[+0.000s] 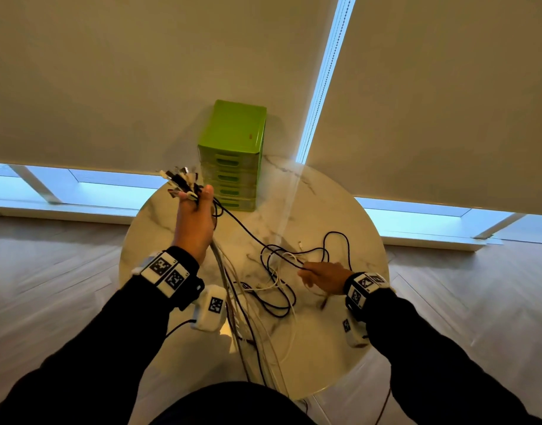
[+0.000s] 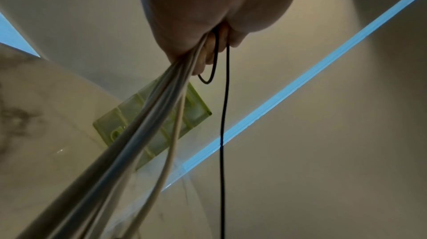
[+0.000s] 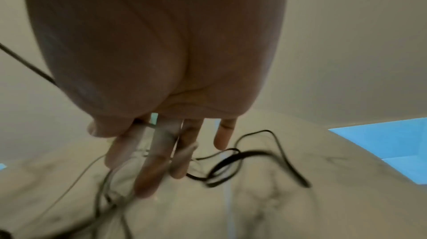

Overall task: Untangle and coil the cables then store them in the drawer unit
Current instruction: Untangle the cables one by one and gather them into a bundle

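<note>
Round marble table stands before drawn window blinds. Green drawer unit sits at its far edge. Left hand, raised, grips a bundle of cables by the plug ends. Right hand, fingers extended, reaches over black cable loops lying on the table, right of centre.

The drawer unit at upper centre of the frame is bright lime green, its drawer fronts paler and translucent. The counter is white marble with grey veining. Across it lie black cables and white cables. The wrist bands are white with black square-code patterns. The sleeves are black.
</note>
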Demonstrator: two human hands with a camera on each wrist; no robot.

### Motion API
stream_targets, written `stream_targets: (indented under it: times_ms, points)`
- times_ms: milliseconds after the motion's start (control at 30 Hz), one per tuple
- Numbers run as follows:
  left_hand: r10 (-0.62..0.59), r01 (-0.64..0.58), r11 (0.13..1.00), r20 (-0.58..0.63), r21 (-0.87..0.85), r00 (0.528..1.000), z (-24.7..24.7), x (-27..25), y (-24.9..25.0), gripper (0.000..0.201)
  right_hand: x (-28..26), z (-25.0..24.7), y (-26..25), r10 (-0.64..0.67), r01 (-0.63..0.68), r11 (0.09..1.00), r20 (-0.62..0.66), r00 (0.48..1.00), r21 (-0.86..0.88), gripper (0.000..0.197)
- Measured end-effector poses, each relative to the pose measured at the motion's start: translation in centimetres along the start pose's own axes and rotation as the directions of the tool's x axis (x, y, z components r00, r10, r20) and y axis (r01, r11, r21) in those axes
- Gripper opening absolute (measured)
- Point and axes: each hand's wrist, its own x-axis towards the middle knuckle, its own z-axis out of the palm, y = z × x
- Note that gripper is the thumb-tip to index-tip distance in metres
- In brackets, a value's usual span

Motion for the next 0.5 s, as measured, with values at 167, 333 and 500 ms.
stream_targets:
  times_ms: [167, 333, 500]
  points:
    - [0.049, -0.049, 0.999, 0.01, 0.018, 0.999, -1.3, 0.4, 0.2, 0.03, -0.1, -0.3, 2.2, 0.027, 0.014, 0.978, -0.191, 0.981, 0.21, 0.031]
    - [0.079, -0.087, 0.994, 0.105, 0.073, 0.991, 0.1, -1.6, 0.2, 0.03, -0.4, -2.6, -2.4, -0.062, 0.267, 0.886, -0.473, 0.879, 0.38, 0.018]
    - [0.105, -0.129, 0.987, 0.222, 0.097, 0.969, 1.5, -2.9, -0.7, 0.052, -0.8, -4.0, -4.4, -0.149, 0.357, 0.896, -0.579, 0.802, 0.264, 0.03]
